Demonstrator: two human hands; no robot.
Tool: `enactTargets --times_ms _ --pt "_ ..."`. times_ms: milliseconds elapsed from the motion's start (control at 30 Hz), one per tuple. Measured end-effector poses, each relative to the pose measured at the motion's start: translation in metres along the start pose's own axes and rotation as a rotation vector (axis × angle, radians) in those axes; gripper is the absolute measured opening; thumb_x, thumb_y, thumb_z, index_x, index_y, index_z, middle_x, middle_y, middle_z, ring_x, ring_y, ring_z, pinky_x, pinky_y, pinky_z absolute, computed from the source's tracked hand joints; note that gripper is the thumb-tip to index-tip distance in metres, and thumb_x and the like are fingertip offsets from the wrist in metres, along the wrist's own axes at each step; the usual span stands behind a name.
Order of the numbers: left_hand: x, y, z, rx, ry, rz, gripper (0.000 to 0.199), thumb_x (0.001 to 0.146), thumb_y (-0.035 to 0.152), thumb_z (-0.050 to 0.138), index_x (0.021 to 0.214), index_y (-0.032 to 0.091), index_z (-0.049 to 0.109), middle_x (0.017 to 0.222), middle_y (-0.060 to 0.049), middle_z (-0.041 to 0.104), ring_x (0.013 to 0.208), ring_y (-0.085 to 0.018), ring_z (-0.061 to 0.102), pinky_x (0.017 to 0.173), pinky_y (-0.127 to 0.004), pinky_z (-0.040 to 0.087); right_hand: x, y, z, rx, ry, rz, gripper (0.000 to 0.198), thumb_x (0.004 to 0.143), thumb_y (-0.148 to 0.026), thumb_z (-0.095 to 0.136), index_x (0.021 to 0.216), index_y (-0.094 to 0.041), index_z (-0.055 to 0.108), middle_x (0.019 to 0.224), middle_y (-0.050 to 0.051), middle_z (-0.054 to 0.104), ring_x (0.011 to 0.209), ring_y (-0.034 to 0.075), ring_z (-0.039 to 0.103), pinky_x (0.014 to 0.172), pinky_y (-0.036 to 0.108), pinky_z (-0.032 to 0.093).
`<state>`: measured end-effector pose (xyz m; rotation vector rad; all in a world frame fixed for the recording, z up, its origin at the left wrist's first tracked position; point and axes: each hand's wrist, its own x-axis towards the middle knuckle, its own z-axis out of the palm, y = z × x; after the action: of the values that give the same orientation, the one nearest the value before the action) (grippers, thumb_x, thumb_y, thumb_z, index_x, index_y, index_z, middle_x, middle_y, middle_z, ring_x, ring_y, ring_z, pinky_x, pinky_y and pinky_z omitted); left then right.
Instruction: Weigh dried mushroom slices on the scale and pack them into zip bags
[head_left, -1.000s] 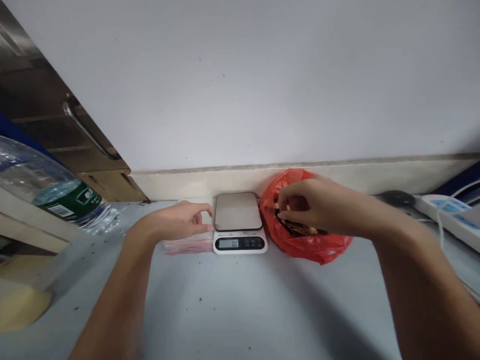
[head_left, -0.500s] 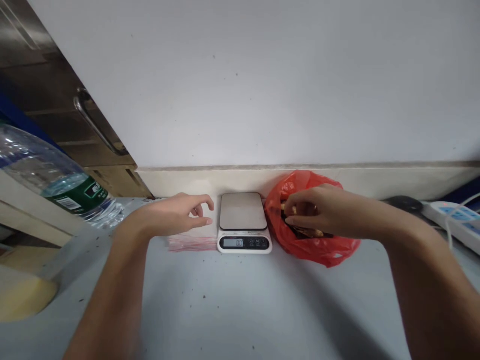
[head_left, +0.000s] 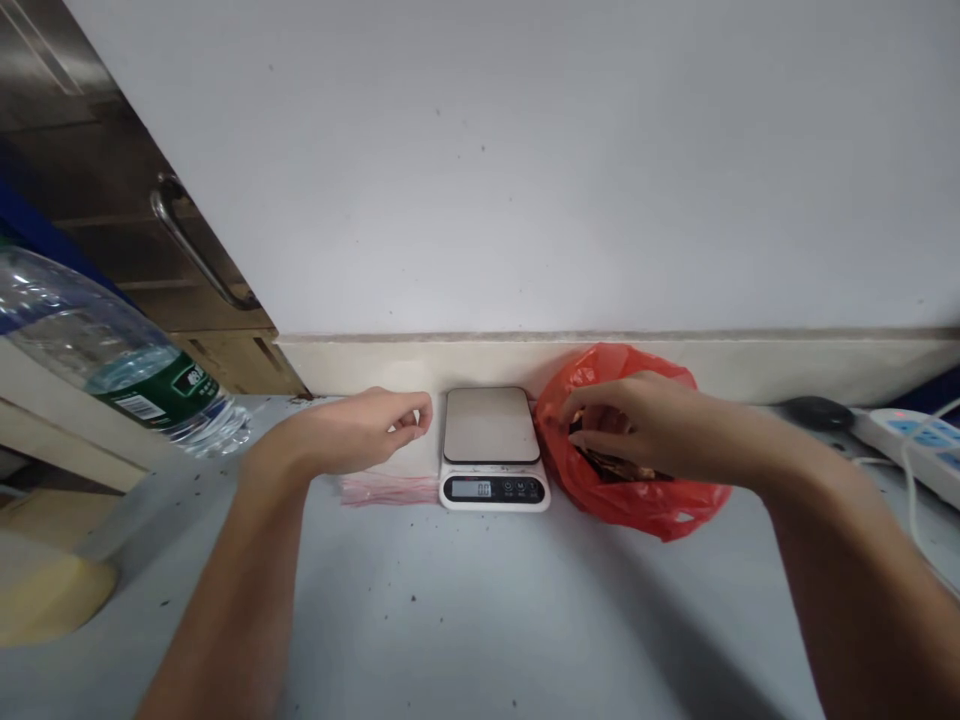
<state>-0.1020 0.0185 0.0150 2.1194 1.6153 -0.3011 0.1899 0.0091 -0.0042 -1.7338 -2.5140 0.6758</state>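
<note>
A white digital kitchen scale (head_left: 491, 425) stands against the wall, its display reading 0.0 and its plate bare. Left of it hovers my left hand (head_left: 375, 425), thumb and forefinger brought together with nothing visible between them. Beneath that hand lies a stack of clear zip-lock bags (head_left: 394, 488) with pinkish-red edges. On the scale's other side sits a red plastic bag (head_left: 660, 510), its mouth spread wide. My right hand (head_left: 630, 415) is over the opening, fingers curved and a gap between thumb and forefinger. Brown dried pieces (head_left: 615, 467) show inside the bag, partly covered by this hand.
A large clear water bottle (head_left: 150, 385) with a green label is at the left, near a yellowish round object (head_left: 60, 595). A white power strip (head_left: 915, 445) with a cable and a black object (head_left: 817, 412) are at the right. The wall (head_left: 480, 200) bounds the table behind.
My left thumb and forefinger have come together from a wider gap. My right thumb and forefinger have parted slightly over the red bag. The view has shifted a little.
</note>
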Motion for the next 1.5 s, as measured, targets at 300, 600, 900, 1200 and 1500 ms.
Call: enactTargets --times_ms 300,600,900,1200,1500 --pt "-0.004 0.003 -0.001 0.042 0.006 -0.020 0.020 0.092 0.039 0.043 0.090 0.023 0.055 0.090 -0.004 0.065 0.075 -0.020 0.055 0.063 -0.030 0.039 -0.005 0.011 -0.008 -0.108 -0.012 0.262 0.016 0.084 -0.023 0.059 0.068 -0.023 0.055 0.066 0.004 0.065 0.064 0.021 0.059 0.058 0.033 0.039" --pt "-0.011 0.009 0.001 0.045 0.015 -0.024 0.034 0.094 0.047 0.044 0.110 0.024 0.062 0.108 -0.007 0.074 0.090 -0.024 0.067 0.073 -0.030 0.047 0.006 0.007 0.004 -0.006 -0.081 0.355 0.053 0.080 -0.026 0.067 0.131 -0.018 0.055 0.096 0.010 0.074 0.082 0.027 0.070 0.063 0.032 0.048" --pt "-0.012 0.015 0.001 0.018 -0.009 -0.040 0.032 0.097 0.045 0.044 0.117 0.026 0.060 0.120 -0.006 0.074 0.093 -0.022 0.069 0.077 -0.030 0.048 0.009 -0.005 0.008 -0.059 -0.069 0.371 0.028 0.082 -0.014 0.057 0.108 -0.018 0.066 0.074 0.006 0.069 0.063 0.023 0.066 0.053 0.030 0.042" --pt "-0.010 0.014 -0.002 0.021 -0.006 -0.017 0.030 0.098 0.045 0.044 0.116 0.026 0.060 0.116 -0.005 0.074 0.088 -0.022 0.068 0.075 -0.029 0.048 0.011 0.007 0.005 -0.073 0.002 0.318 0.014 0.074 -0.009 0.061 0.083 -0.020 0.063 0.087 0.008 0.071 0.076 0.022 0.066 0.057 0.029 0.043" --pt "-0.012 0.019 -0.002 0.026 -0.012 0.004 0.035 0.096 0.043 0.045 0.123 0.025 0.060 0.118 -0.006 0.075 0.091 -0.021 0.069 0.077 -0.028 0.049 0.012 0.031 -0.003 -0.037 0.078 0.173 0.016 0.073 -0.026 0.073 0.089 -0.023 0.072 0.087 0.004 0.075 0.081 0.023 0.070 0.067 0.031 0.051"
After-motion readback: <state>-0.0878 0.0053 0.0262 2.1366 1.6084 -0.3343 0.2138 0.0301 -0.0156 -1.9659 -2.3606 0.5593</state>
